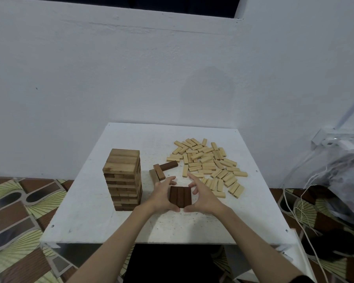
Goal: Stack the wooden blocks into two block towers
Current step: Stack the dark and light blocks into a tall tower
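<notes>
A tall tower of brown wooden blocks [124,180] stands on the left part of the white table [90,221]. Three dark brown blocks [180,197] lie side by side flat on the table in front of me. My left hand [161,196] cups their left side and my right hand [202,198] cups their right side, thumbs at the near edge, fingers curved round the far corners. Three more brown blocks [161,170] lie loose just behind my left hand. A heap of several pale wooden blocks [208,166] is spread over the right rear of the table.
A white wall stands right behind the table. A plastic bag [345,180] and white cords [294,211] lie on the patterned floor to the right. The table's near edge runs just below my forearms.
</notes>
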`<state>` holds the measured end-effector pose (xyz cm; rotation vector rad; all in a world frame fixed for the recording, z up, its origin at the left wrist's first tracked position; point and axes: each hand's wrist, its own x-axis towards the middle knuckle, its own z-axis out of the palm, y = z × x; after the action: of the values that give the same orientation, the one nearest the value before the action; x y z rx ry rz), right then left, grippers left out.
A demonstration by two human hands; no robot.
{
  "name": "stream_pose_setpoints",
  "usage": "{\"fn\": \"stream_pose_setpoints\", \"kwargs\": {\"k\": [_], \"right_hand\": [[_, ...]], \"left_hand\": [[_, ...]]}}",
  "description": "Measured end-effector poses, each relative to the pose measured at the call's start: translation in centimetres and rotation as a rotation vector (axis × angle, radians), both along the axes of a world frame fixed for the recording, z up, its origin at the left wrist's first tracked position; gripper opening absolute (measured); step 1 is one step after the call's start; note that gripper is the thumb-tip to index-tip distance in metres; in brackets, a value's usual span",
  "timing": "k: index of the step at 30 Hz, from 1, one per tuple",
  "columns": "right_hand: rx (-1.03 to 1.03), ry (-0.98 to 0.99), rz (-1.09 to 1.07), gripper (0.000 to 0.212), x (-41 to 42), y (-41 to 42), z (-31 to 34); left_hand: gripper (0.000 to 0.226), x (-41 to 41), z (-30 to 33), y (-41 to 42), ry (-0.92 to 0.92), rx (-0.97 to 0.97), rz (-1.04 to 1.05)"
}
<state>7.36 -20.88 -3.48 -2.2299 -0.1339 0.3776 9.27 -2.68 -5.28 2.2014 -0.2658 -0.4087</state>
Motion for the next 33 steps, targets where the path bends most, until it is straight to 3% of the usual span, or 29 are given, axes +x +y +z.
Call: {"fn": "stream_pose_setpoints", "kwargs": {"k": [33], "right_hand": [[0.006, -0.065, 0.07, 0.105, 0.34, 0.1, 0.05]], "left_hand": [[0.102, 0.39, -0.27, -0.11, -0.019, -0.045, -0.012]]}}
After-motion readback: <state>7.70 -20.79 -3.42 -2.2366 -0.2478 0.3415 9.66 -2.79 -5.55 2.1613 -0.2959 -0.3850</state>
